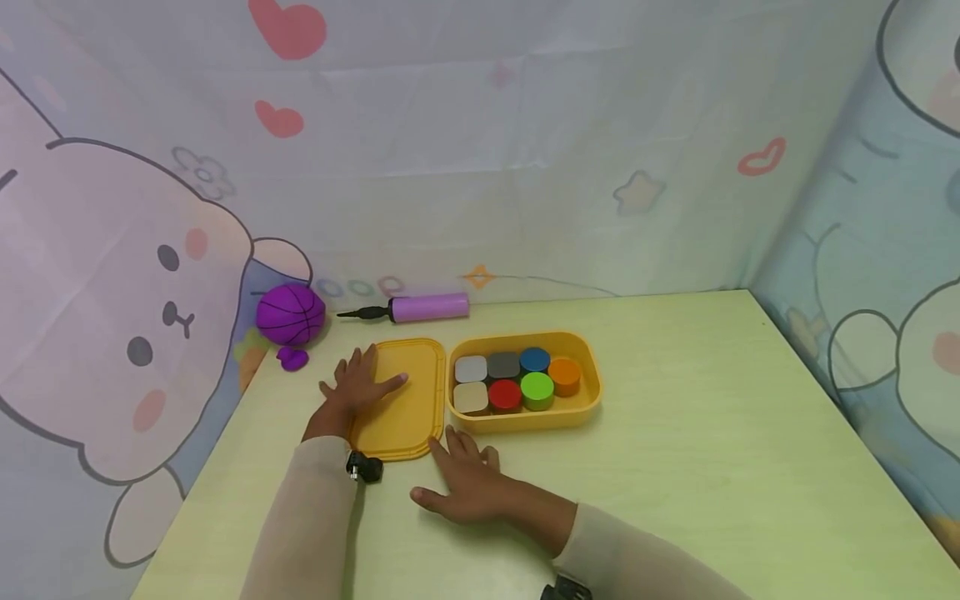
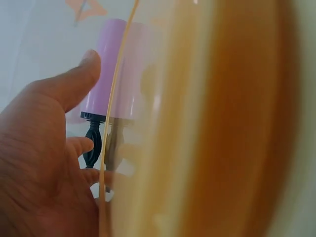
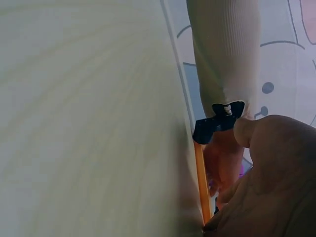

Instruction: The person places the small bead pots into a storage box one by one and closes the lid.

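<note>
A yellow rounded lid [image 1: 408,408] lies flat on the table, left of a yellow box [image 1: 525,423]. My left hand [image 1: 354,390] rests with spread fingers over the lid's left side; its thumb points right across the surface. Seen from the left wrist, the same hand [image 2: 44,148] has its thumb and fingers apart. Close to the lid's near right corner and the box's front, my right hand [image 1: 468,487] is spread, thumb out to the left. Whether its fingertips touch the lid cannot be told. The right wrist view shows part of this hand [image 3: 281,173] beside the lid's edge [image 3: 201,182].
Inside the box stand several round-lidded tubs, among them a red tub [image 1: 505,396], a green tub [image 1: 537,390] and an orange tub [image 1: 565,377]. Behind lie a purple hand pump [image 1: 429,307], a purple ball [image 1: 291,314] and a small purple duck [image 1: 292,358]. A printed cloth [image 1: 480,192] hangs behind the table.
</note>
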### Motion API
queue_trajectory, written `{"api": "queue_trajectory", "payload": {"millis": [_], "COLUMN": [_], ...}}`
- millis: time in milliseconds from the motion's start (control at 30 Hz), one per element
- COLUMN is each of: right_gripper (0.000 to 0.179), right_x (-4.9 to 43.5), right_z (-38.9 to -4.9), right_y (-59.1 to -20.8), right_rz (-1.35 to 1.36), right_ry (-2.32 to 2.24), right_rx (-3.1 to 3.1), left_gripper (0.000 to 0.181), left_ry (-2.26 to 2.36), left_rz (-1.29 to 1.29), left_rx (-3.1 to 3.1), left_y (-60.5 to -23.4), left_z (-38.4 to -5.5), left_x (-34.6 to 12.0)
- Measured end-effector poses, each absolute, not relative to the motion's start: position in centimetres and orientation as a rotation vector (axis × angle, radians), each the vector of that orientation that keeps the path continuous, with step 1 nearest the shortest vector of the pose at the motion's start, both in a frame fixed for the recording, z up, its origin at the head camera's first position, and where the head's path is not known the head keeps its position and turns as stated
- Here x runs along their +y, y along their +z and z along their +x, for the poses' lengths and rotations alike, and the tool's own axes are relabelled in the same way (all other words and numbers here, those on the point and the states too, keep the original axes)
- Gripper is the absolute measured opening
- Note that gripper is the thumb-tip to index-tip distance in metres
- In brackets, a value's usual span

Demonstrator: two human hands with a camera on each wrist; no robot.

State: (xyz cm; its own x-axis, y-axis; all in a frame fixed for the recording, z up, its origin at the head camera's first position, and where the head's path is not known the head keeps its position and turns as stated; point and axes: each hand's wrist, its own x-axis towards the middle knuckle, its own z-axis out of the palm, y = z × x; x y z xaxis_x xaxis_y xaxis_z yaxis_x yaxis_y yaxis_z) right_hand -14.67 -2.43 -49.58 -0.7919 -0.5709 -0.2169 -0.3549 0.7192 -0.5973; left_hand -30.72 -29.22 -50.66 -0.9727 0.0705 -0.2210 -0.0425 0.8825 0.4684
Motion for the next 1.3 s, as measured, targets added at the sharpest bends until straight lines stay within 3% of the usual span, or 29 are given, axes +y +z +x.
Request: {"api": "queue_trajectory", "payload": {"millis": [733, 1300], "right_gripper": [0.099, 0.102], "right_x": [-4.1, -3.1], "right_z": [-14.9, -15.0], "right_y": [-50.1, -49.9], "right_rz": [-0.638, -0.73], "right_ry": [-0.834, -1.113], "right_rx": [2.587, 2.409], "left_gripper": [0.12, 0.124], "left_ry": [1.036, 1.532], "left_rz": [-0.119, -0.278], "left_rx": [2.832, 2.615], "left_y": [-51.6, -48.9], "left_z": [-30.2, -29.1], "left_x": [-29.6, -30.3]}}
